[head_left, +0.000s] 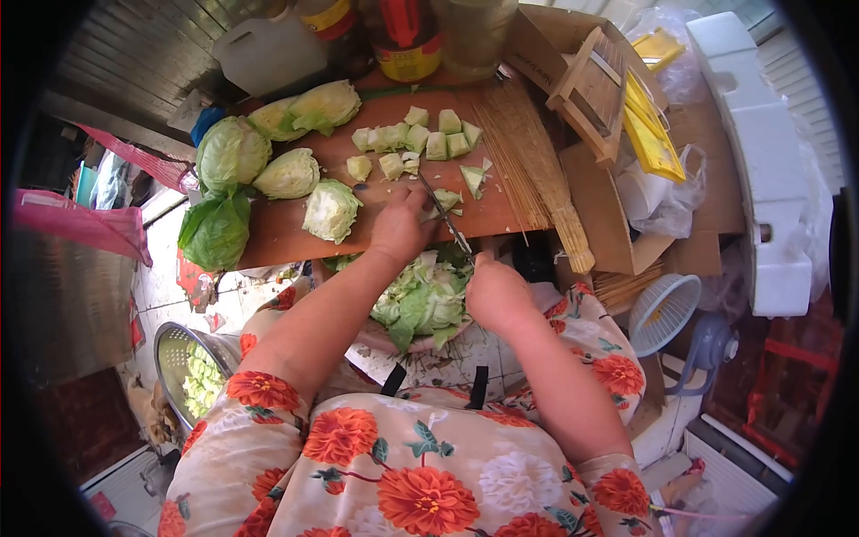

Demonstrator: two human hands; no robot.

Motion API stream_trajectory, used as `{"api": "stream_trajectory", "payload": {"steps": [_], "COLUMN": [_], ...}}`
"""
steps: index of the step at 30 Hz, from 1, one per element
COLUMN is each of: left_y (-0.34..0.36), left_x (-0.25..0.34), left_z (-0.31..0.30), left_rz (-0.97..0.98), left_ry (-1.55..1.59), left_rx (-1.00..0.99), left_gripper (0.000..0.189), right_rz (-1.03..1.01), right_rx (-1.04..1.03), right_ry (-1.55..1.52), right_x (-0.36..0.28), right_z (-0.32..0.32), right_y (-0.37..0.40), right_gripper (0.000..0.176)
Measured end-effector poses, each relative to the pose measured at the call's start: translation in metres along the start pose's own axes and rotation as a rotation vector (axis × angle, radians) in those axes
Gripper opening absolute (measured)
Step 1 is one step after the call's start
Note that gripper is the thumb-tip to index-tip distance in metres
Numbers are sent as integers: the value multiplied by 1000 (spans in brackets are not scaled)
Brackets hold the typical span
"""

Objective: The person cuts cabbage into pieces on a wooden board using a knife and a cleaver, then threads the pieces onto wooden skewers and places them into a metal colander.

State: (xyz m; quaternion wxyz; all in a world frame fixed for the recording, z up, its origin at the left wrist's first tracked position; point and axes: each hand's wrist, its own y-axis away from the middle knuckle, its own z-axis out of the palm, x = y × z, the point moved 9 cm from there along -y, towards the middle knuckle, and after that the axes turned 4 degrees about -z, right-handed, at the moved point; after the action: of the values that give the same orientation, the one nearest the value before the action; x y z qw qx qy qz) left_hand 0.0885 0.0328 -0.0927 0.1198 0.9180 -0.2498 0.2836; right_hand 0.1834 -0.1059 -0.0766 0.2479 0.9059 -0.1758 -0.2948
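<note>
My right hand [503, 291] is closed around the handle of a knife [458, 234], its narrow blade slanting up and left across the board. Beside the blade, my left hand [403, 222] presses its fingers down on a piece of cabbage [446, 200], most of it hidden. Several pale cabbage chunks [436, 145] lie just beyond the hands. Left of my left hand stands a cut cabbage half [331, 211], with another cut piece [288, 174] behind it. Below the board edge, loose cabbage leaves [425, 300] fill a basin under my forearms.
Whole cabbages [233, 154] sit at the board's [376, 190] left end. A bundle of thin sticks [528, 161] lies on its right. Cardboard boxes [617, 210], a wooden slicer [591, 94] and white foam [761, 170] flank the right. A colander [170, 345] with cut cabbage stands lower left.
</note>
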Motion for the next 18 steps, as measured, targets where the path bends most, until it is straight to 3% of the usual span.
{"api": "stream_trajectory", "payload": {"steps": [5,11,18], "left_y": [4,-14,-22], "left_x": [0,-6,-2], "left_z": [1,5,-6], "left_rz": [12,-32,54], "left_ry": [-105,25,94], "left_rx": [-28,-18,106], "left_gripper": [31,29,23], "right_rz": [10,32,39], "right_rx": [92,153,158], "right_ry": [-43,-55,-77], "right_x": [9,19,18], "right_z": [4,-13,-25], "right_y": [4,-1,-4], "right_gripper": [26,26,28]}}
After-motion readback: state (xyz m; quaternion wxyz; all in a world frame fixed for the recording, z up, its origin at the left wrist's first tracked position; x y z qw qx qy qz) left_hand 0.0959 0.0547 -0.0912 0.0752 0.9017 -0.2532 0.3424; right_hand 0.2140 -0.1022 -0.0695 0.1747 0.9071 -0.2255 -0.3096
